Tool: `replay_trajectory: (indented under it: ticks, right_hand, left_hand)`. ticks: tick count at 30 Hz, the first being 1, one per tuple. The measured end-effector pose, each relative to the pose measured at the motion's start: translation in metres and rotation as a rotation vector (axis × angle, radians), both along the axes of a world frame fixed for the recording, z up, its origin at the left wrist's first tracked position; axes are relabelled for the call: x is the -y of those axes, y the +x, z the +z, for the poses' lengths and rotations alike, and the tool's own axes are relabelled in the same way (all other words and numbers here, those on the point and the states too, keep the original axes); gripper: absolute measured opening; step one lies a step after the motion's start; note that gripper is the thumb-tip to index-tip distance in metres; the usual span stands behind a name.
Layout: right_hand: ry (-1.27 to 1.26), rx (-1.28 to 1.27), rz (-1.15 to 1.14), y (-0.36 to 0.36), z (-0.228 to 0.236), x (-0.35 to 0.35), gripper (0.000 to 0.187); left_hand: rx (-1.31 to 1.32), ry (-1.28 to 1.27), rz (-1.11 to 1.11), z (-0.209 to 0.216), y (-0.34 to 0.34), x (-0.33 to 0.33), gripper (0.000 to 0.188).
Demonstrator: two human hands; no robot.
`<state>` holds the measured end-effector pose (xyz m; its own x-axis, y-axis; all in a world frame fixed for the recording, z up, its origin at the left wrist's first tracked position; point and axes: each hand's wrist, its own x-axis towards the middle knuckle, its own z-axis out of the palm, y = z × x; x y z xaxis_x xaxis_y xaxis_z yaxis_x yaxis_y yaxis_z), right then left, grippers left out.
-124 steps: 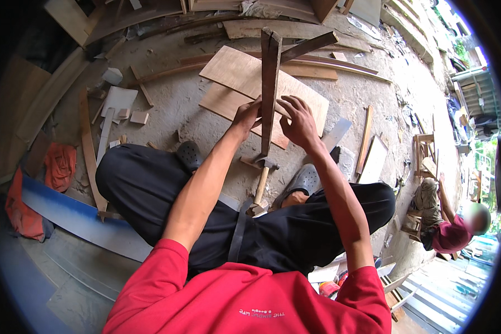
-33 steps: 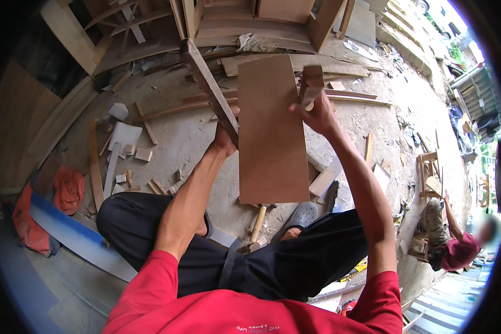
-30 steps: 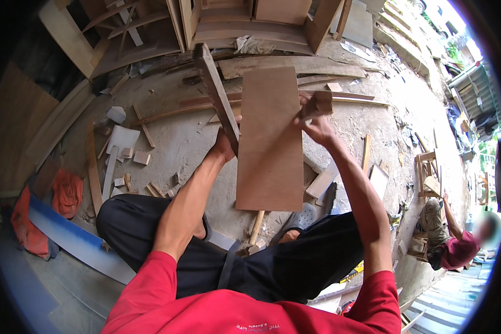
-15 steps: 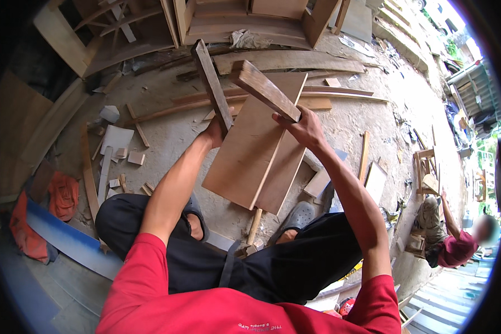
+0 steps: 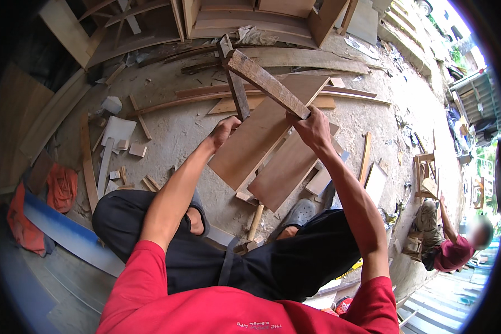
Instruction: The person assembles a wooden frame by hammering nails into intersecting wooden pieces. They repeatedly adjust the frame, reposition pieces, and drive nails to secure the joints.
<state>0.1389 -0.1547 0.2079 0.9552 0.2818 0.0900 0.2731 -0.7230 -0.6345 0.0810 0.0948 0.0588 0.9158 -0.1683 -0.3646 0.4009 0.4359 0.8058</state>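
My left hand point(image 5: 224, 131) is closed at the lower end of a dark wooden bar point(image 5: 238, 89), beside the edge of a plywood board point(image 5: 261, 142). My right hand point(image 5: 313, 129) grips the near end of a second, browner wooden bar point(image 5: 270, 83), which slants up to the left. The far ends of the bars overlap in view. Under them lies the plywood board, tilted, and to its right a second plywood panel point(image 5: 292, 167) with a narrow gap between. Whether my left fingers also touch the board is hidden.
Long planks point(image 5: 312, 60) and strips lie beyond the boards, before an open wooden cabinet point(image 5: 250, 25). Small wood blocks point(image 5: 138, 149) and a white sheet point(image 5: 118, 131) are at left. A blue-white saw-like blade point(image 5: 67, 228) lies lower left. Another person point(image 5: 453, 245) sits far right.
Both bars have swung so that their far ends now overlap in view. The upper board has shifted away from the lower panel, opening a gap. Both hands have moved slightly right.
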Motion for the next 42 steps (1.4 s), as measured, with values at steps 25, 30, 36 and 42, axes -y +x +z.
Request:
replay_trajectory:
  ticks: [25,30,36,42]
  right_hand:
    - [-0.052,-0.028,0.023,-0.020,0.020,-0.010,0.049]
    - [-0.120,-0.172,-0.076,-0.002,0.015,-0.011,0.058]
    - [-0.152,-0.206,-0.132,0.018,-0.022,-0.034,0.066]
    - [-0.194,-0.265,-0.222,0.029,-0.031,-0.047,0.065]
  left_hand:
    - [-0.287,0.499,-0.026,0.067,-0.015,0.006,0.048]
    - [-0.431,0.640,-0.329,0.069,-0.042,-0.027,0.074]
    - [-0.489,0.201,0.067,0.016,-0.081,-0.098,0.091]
    - [-0.507,0.179,0.514,-0.046,-0.115,-0.044,0.098]
